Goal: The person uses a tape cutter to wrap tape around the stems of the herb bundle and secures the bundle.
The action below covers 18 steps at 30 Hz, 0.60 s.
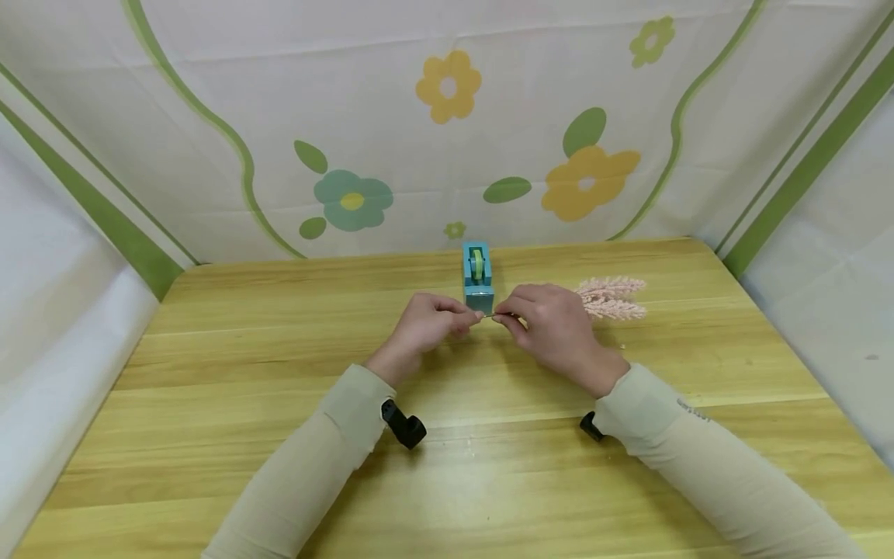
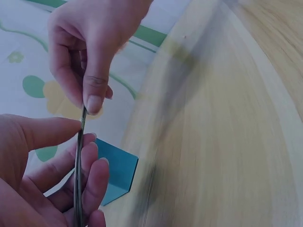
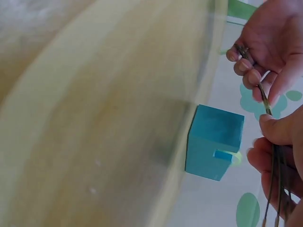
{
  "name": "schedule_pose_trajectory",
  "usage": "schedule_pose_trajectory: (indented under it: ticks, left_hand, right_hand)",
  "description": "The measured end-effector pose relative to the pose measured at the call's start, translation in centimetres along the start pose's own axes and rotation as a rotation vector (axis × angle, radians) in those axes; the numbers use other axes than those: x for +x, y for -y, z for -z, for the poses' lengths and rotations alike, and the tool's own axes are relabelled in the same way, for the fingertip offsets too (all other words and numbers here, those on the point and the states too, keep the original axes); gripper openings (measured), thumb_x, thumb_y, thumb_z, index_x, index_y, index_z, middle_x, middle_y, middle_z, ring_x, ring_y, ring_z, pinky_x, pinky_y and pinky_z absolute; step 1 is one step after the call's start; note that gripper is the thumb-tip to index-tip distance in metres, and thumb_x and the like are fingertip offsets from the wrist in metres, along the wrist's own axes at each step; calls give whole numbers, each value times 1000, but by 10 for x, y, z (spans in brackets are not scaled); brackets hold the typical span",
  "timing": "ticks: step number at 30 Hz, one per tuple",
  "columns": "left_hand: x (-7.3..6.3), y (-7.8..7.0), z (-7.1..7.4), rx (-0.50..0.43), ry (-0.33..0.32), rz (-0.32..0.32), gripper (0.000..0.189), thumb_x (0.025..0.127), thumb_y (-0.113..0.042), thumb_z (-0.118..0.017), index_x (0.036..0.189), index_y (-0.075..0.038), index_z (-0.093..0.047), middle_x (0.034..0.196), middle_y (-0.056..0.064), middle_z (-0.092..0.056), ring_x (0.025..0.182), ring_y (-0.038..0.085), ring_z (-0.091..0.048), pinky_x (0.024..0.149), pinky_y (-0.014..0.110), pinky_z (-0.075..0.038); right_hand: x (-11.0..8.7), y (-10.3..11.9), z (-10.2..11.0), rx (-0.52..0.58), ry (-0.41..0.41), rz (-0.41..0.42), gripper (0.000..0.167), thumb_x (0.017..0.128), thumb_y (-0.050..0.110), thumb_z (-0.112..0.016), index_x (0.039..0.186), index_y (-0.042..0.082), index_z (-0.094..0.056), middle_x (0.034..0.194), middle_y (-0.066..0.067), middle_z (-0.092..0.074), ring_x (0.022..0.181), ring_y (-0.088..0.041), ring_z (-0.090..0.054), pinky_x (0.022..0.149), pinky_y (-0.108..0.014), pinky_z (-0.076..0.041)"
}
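A bunch of pale pink artificial flower sprigs (image 1: pixel 611 299) extends to the right beyond my right hand (image 1: pixel 552 322), which pinches their thin dark stems (image 3: pixel 273 170) between thumb and fingers. My left hand (image 1: pixel 433 322) pinches the same stems near their other end, its thumb pressing them against curled fingers. Between the two hands a short stretch of stem shows, with a paler, shiny patch on it. Just behind the fingertips stands a teal tape dispenser (image 1: pixel 479 299) holding a roll of green tape (image 1: pixel 478 264); neither hand grips it.
The wooden table (image 1: pixel 454 489) spreads around both forearms. A white cloth backdrop with printed flowers (image 1: pixel 448 85) hangs behind the table's far edge. A tiny pale crumb (image 1: pixel 623 346) lies right of the right hand. Black wrist devices (image 1: pixel 403 425) sit on both sleeves.
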State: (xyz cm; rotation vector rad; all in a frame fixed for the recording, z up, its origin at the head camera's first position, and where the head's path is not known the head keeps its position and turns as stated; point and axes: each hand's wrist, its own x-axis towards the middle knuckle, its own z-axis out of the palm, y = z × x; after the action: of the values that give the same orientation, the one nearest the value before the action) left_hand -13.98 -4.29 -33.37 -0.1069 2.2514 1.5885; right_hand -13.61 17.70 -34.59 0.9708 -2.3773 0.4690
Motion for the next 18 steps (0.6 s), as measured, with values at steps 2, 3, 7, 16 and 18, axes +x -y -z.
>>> schedule_pose_trajectory:
  ticks: [2,3,7,16,18]
  left_hand:
    - [0,0,1,-19,2,14,21,96,-28,-83,104,-9,-86,101,2,-78,95,23,-69,96,44,-52]
    - [0,0,1,-28,2,21,20,95,-27,-83,103,-9,-86,101,2,-78,96,23,-69,97,44,-52]
    - [0,-1,0,-47,-20,29,16,94,-26,-85,100,-11,-87,104,2,-79,96,23,-68,96,43,-52]
    - [-1,-2,-2,-51,-45,53,12,92,-24,-85,95,-14,-88,105,3,-80,97,25,-67,97,43,-49]
    - [-1,-2,-2,-57,-44,57,11,93,-24,-84,96,-14,-88,104,5,-82,96,25,-68,100,44,-49]
  right_hand:
    - [-1,1,-2,-2,-9,8,9,87,12,-91,89,9,-84,84,-3,-80,71,-19,-75,69,-38,-62]
    - [-1,1,-3,-1,-10,7,9,87,12,-91,89,9,-84,84,-3,-81,72,-19,-76,69,-38,-62]
    - [-3,2,-4,10,-15,-12,8,87,11,-91,89,10,-84,85,-2,-81,72,-18,-76,69,-38,-61]
    - [-8,2,-7,22,-56,-33,8,85,9,-92,88,10,-84,84,-2,-81,70,-18,-74,64,-35,-59]
    - [-8,2,-8,24,-63,-30,8,85,9,-92,88,10,-84,84,-2,-81,70,-18,-75,64,-35,-59]
